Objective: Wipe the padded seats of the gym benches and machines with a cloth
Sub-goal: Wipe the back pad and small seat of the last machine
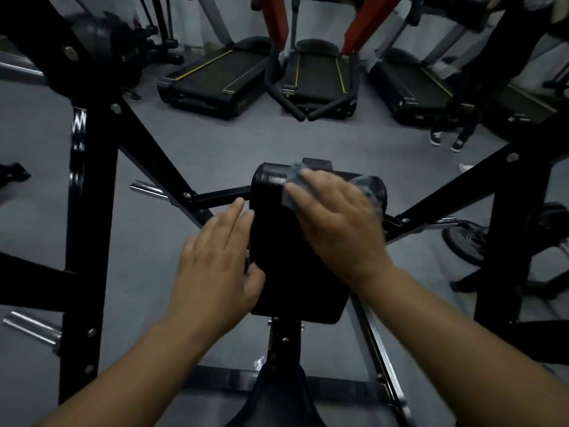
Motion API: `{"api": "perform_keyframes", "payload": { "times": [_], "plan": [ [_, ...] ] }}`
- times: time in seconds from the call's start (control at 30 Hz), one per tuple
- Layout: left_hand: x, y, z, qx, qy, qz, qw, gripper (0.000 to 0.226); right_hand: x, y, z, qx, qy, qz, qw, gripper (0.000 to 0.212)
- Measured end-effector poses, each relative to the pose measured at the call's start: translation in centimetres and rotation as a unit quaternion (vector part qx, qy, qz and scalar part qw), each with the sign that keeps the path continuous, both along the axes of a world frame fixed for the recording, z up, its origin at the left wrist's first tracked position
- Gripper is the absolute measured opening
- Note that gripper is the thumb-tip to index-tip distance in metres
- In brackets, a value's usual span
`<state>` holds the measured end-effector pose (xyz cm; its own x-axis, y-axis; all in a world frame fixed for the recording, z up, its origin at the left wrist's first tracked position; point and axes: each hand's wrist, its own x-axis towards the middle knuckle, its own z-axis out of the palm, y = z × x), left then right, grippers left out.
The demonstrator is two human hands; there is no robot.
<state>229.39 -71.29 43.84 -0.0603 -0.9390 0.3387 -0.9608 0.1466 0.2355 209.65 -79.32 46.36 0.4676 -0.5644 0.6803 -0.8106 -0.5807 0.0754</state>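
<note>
Pressing palm-down, the right hand (335,223) spreads straight fingers over a crumpled grey-blue cloth (294,180) at the far end of the black padded seat (292,272). Its grip is apart, probably to keep the cloth in full contact while wiping. The left hand (221,260) has its grip clamped on the seat's left edge, thumb on top and fingers along the side (likely steadying it against the push). The seat's near half lies uncovered, open for strokes. Black steel frame bars (89,211) flank the seat, limiting sideways sweep. Beyond its far edge the grey floor (221,143) opens.
</note>
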Motion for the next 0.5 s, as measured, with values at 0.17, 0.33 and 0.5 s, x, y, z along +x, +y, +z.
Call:
{"api": "perform_keyframes", "payload": {
  "times": [0.17,0.33,0.5],
  "plan": [
    [-0.1,-1.9,0.6,-0.035,0.030,-0.028,0.999,0.074,3.7,-3.4,4.4,0.151,-0.068,-0.194,0.967,0.035],
    [0.0,-2.5,0.3,-0.050,0.076,-0.035,0.995,0.074,6.4,-1.3,2.0,0.092,-0.030,-0.015,0.995,0.029],
    [0.2,-2.3,-0.3,-0.041,0.062,-0.043,0.996,0.079,-2.2,0.0,-0.9,0.004,-0.073,-0.125,0.989,0.043]
  ]
}}
